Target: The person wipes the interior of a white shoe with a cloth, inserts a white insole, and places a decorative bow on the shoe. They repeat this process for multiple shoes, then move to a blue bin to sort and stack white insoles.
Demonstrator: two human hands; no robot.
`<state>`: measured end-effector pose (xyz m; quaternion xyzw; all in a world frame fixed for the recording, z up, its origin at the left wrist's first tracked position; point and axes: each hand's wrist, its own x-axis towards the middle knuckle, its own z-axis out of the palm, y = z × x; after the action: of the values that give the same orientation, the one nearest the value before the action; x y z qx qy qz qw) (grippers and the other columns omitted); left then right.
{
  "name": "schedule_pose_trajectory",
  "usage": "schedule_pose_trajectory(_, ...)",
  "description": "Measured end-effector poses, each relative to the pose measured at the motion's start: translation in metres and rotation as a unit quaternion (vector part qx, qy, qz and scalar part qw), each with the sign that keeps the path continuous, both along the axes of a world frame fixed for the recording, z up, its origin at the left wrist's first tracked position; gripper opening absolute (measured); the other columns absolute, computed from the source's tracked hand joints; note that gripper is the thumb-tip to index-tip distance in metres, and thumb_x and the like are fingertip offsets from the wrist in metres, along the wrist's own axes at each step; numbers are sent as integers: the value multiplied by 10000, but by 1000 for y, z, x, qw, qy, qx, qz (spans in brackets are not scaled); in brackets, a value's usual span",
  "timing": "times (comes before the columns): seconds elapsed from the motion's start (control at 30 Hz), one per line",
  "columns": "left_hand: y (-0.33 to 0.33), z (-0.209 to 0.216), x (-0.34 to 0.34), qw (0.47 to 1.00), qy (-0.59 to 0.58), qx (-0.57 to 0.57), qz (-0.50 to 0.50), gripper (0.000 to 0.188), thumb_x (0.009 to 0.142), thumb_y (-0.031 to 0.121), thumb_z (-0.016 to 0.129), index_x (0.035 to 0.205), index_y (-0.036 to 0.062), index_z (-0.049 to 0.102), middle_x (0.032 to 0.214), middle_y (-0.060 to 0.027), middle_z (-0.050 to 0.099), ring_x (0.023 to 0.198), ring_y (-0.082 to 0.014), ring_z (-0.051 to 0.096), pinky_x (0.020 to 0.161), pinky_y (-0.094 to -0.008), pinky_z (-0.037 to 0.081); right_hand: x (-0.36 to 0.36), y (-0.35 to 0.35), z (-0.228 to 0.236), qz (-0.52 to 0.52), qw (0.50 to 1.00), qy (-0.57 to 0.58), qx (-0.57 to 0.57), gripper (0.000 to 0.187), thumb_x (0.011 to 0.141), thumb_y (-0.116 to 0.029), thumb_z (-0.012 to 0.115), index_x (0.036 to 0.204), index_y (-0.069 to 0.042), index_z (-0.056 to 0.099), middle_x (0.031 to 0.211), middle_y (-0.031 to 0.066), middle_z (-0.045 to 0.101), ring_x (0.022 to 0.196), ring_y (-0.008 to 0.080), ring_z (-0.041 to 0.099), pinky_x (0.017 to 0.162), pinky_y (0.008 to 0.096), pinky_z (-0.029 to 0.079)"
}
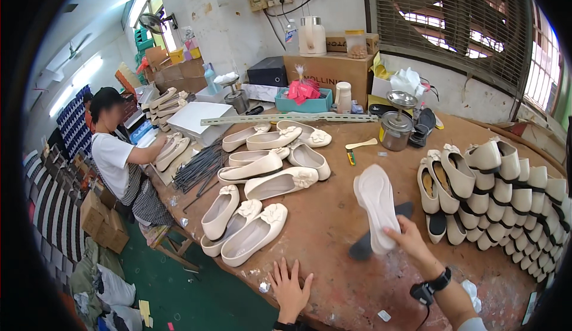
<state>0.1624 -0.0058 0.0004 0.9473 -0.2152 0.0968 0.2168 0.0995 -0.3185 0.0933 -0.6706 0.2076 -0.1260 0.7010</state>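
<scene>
My right hand (410, 240) pinches the heel end of white insoles (376, 203), which look like more than one, overlapping. They are held above the brown tabletop (333, 235). Beneath them lies a dark grey sole-shaped piece (361, 247), partly hidden. Fingers spread, my left hand (291, 288) rests flat near the table's front edge with nothing in it. Just beyond it sits a cream ballet flat (256, 235) with a flower bow, one of several grouped on the left of the table. How the insoles are joined, if at all, I cannot tell.
Stacked cream shoes (506, 200) fill the right side. A metal pot (396, 129), a wooden spatula (361, 144) and a green-and-yellow cutter (351, 157) are farther back. Dark rods (199, 167) lie left. Another person (119, 158) handles shoes at the far left.
</scene>
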Motion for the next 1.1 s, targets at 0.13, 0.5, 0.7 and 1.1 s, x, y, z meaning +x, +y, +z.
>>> schedule_pose_trajectory(0.13,-3,-2,2,999,17,-34,24,511,867,396,633,1286,106,589,1444,-176,439,1388,-384,313,1141,-565,167,90,-27,26,-18,1000,-16,-14,345,887,-186,712,1144,13,596,1000,49,665,878,108,615,755,262,499)
schedule_pose_trajectory(0.5,-11,25,-4,995,39,-86,38,486,914,348,594,1306,62,561,1439,-179,447,1379,-380,326,1152,-515,210,270,-84,-68,-36,985,47,-161,583,851,-308,726,1292,10,516,1173,168,620,1080,291,608,886,357,520)
schedule_pose_trajectory(0.7,2,-1,3,995,25,-83,52,463,854,352,662,1221,73,625,1396,-155,498,1342,-355,393,1122,-549,240,146,29,-62,132,929,-72,-337,312,794,-152,714,1086,-57,654,1234,176,600,1210,401,520,1062,456,398)
schedule_pose_trajectory(1.1,-1,-8,7,997,7,-72,38,449,880,301,630,1234,26,608,1426,-173,470,1392,-348,338,1152,-517,203,-70,46,-56,53,830,87,-549,500,834,-142,654,1310,-68,521,1409,232,428,1365,403,340,1143,541,238)
